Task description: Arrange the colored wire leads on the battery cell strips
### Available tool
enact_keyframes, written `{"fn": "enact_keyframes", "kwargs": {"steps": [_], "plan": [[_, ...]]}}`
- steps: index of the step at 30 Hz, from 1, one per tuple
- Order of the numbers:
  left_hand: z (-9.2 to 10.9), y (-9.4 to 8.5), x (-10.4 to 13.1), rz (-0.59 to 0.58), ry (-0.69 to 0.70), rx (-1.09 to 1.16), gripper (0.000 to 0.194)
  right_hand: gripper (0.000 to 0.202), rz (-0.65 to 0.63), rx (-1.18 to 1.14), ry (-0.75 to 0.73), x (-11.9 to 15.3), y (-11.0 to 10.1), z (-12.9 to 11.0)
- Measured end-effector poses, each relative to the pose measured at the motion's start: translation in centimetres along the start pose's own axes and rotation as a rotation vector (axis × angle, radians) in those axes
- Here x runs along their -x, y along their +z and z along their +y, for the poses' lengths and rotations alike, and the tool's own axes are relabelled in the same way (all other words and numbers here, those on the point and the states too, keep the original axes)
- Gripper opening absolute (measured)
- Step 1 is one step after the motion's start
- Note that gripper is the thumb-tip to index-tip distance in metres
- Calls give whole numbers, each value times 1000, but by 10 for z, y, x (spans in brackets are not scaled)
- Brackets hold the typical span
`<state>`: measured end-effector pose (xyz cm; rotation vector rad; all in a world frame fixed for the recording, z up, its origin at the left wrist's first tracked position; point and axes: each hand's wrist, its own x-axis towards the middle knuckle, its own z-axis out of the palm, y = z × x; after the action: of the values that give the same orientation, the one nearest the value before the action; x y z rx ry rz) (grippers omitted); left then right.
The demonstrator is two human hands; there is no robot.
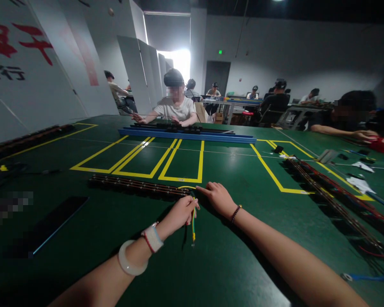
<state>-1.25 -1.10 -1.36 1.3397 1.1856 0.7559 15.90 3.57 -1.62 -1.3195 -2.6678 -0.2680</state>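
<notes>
A long dark strip with rows of metal contacts [137,186] lies on the green table in front of me. At its right end my left hand [181,211] is closed, its fingertips pinching a yellow-green wire [193,224]. That wire hangs down and ends in a yellow sleeve with bare metal tips. Just to the right is my right hand [219,198], index finger stretched towards the strip's end, the other fingers loosely bent. Its fingertip meets or nearly meets a short yellow wire [186,186] arching over the strip; whether they touch, I cannot tell.
A dark phone-like slab [62,221] lies at left. Blue rails [188,135] stretch across the back, with a person seated behind them. Along the right run another long strip [333,192] and red cables [348,187]; a co-worker there holds something red [380,144]. Yellow tape [182,179] marks the tabletop.
</notes>
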Motion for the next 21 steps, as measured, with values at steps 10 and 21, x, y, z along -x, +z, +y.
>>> {"fn": "enact_keyframes", "kwargs": {"steps": [10, 21], "plan": [[-2, -4, 7, 188, 289, -685, 22, 39, 14, -21, -1, 2, 1, -1], [0, 8, 18, -34, 561, -655, 28, 43, 190, -340, -26, -14, -17, -18]]}}
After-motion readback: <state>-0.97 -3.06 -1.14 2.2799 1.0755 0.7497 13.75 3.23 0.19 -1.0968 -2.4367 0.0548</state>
